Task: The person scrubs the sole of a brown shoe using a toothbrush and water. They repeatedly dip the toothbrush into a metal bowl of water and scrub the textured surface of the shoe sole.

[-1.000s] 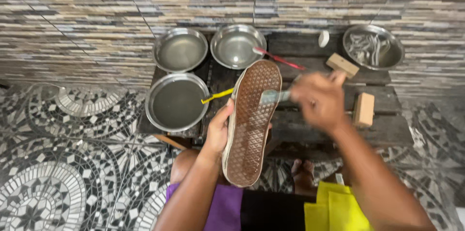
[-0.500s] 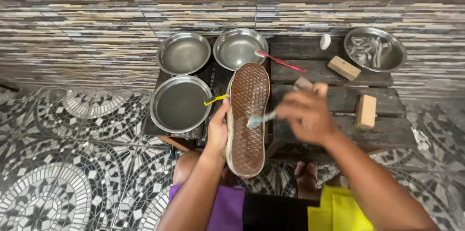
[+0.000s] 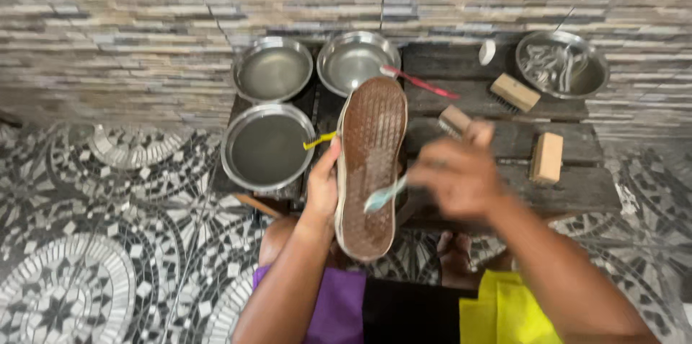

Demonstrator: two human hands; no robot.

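- A low dark wooden table (image 3: 577, 192) stands before a striped stone wall on mosaic floor.
- Our right hand (image 3: 458, 178), blurred, closes its grip on a pale toothbrush (image 3: 383, 196), bristles on the sole.
- Our left hand (image 3: 323, 187) clasps the shoe (image 3: 371, 164) by its edge, sole up for reaching; the brown, waffle-patterned sole has a whitish rim.
- Behind it sit three metal pans (image 3: 267, 148).

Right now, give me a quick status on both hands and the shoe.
Left hand grips shoe, sole up. Right hand holds pale toothbrush on sole, blurred. Round metal pans and wooden brushes on bench behind; nothing blocking.
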